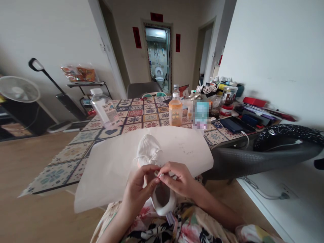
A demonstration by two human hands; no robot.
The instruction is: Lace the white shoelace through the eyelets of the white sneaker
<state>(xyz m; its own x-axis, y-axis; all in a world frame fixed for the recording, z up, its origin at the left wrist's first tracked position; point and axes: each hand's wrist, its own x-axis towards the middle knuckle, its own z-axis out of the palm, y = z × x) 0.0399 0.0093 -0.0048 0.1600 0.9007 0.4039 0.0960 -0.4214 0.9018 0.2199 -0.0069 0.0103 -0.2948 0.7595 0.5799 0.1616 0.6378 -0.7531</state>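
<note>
A white shoe [148,145] points away from me, its toe over a big white paper sheet [108,175] and its heel at the table's near edge by my lap. Loose white laces spread across its upper. Above the shoe's opening, my left hand [139,184] and my right hand [178,177] meet with thumbs and fingertips pinched. Between them shows a short piece of white shoelace [160,174]. Both hands are closed on it. My fingers hide the shoe's tongue and part of the laces. Faint writing marks the right side of the paper.
The table [134,119] has a patterned cover. A large clear bottle [103,109] stands left, an orange drink bottle [175,111] in the middle. Phones [234,125], jars and boxes crowd the right side. A grey chair [235,162] is close on my right.
</note>
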